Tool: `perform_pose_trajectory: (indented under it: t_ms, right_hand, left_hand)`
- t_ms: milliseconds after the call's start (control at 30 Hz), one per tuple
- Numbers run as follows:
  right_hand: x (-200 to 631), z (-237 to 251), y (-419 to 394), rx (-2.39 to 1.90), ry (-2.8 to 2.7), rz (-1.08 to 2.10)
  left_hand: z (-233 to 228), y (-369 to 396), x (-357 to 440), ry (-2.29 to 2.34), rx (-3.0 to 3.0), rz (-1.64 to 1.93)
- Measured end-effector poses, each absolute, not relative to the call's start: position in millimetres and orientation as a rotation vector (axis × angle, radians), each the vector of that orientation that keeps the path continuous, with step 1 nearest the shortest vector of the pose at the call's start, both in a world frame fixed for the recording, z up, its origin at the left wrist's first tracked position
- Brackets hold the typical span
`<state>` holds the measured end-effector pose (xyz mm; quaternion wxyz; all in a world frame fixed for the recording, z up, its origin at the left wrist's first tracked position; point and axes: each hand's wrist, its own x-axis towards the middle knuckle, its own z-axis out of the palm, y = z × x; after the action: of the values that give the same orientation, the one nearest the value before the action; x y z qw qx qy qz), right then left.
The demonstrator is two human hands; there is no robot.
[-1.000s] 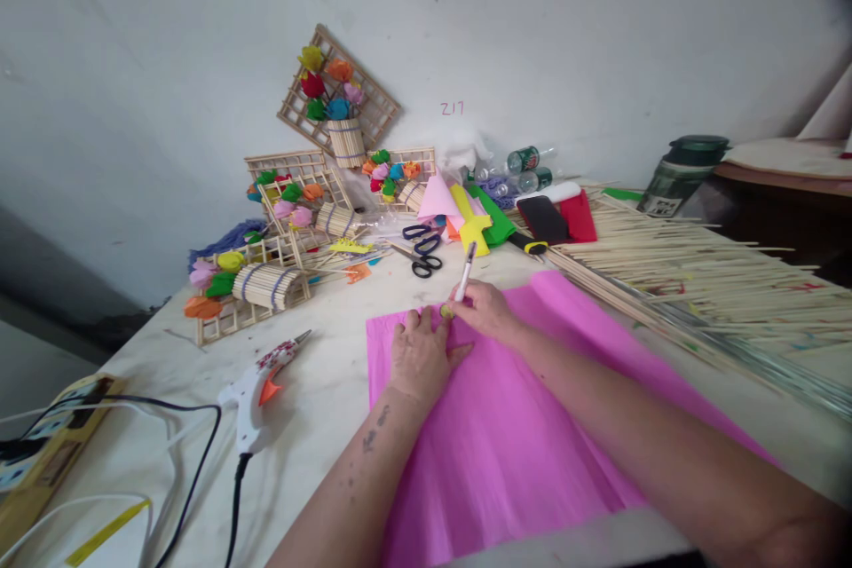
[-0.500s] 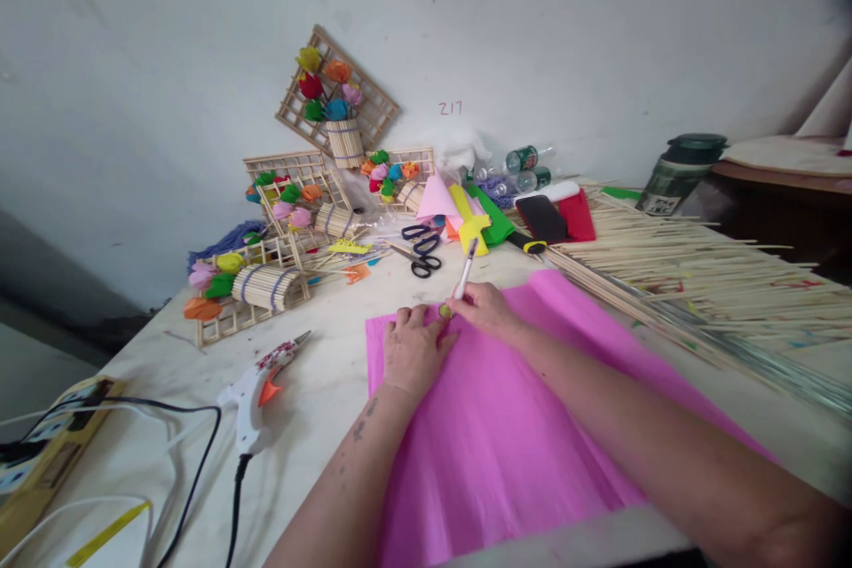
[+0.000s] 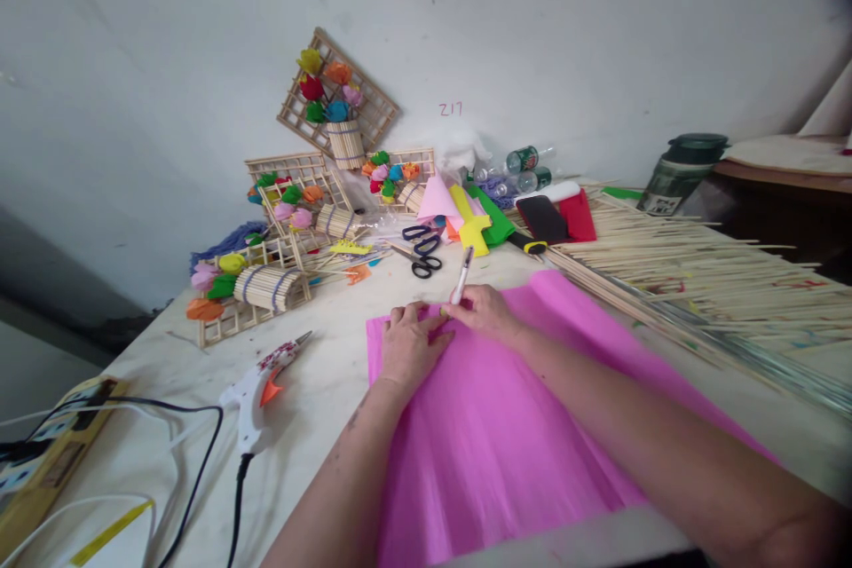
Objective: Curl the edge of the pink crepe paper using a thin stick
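A large sheet of pink crepe paper [image 3: 493, 426] is spread before me, its right side curling up. My left hand [image 3: 409, 342] lies on the paper's far left part, fingers stretched out and thumb apart, pressing it down. Just right of it, my right hand [image 3: 483, 309] is closed around a white pen [image 3: 461, 280], which stands tilted with its dark end up. The pen's lower tip is hidden by the fingers. Between the two hands a small yellow-green piece [image 3: 443, 311] shows on the paper, mostly covered by fingers.
A glue gun [image 3: 256, 399] with its cord lies left, near a power strip [image 3: 57, 453]. Scissors [image 3: 422, 264], a utility knife [image 3: 529, 244] and coloured paper [image 3: 471, 222] lie beyond the sheet. Bamboo sticks [image 3: 706, 275] cover the right. Flower-decorated stick frames [image 3: 266, 288] stand back left.
My right hand and the pen have shifted slightly left and down. My left fingers have drawn in a little, and less of the yellow-green piece shows.
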<state>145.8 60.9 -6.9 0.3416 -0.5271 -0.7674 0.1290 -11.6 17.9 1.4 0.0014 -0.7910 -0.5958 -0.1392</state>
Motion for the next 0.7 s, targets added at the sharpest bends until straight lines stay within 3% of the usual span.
perform_pose_trajectory:
  t_ms: [700]
  right_hand:
    - [145.0,-5.1,59.4,-1.389,-1.984,0.277]
  left_hand:
    - [-0.6,19.1,-12.4,-1.865,-2.510,-0.480]
